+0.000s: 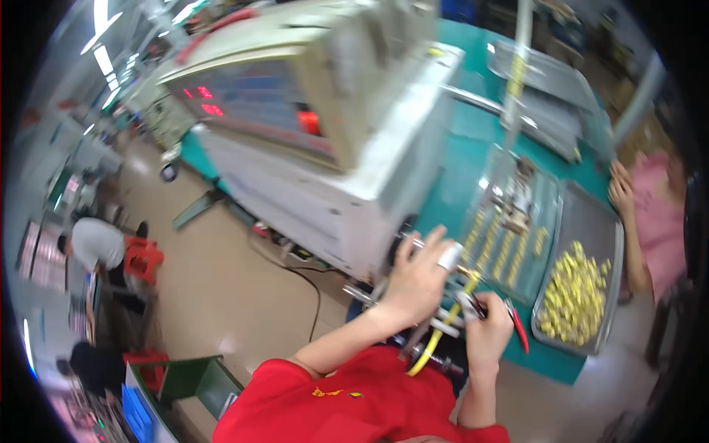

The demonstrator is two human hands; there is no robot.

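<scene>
The yellow strip [433, 344] runs between the left hand [418, 285], fingers extended, and the curled right hand [489, 334], perhaps so both can steady it, though neither grip is clear.

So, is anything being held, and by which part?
Can't be told: the right hand curls by a dark thing beside the yellow strip; the left hand is near that strip, but blur hides any grip.

Smooth plastic-looking yellow strip [427, 354], matt red cloth shirt [325, 410], smooth grey tray [588, 213]
</scene>
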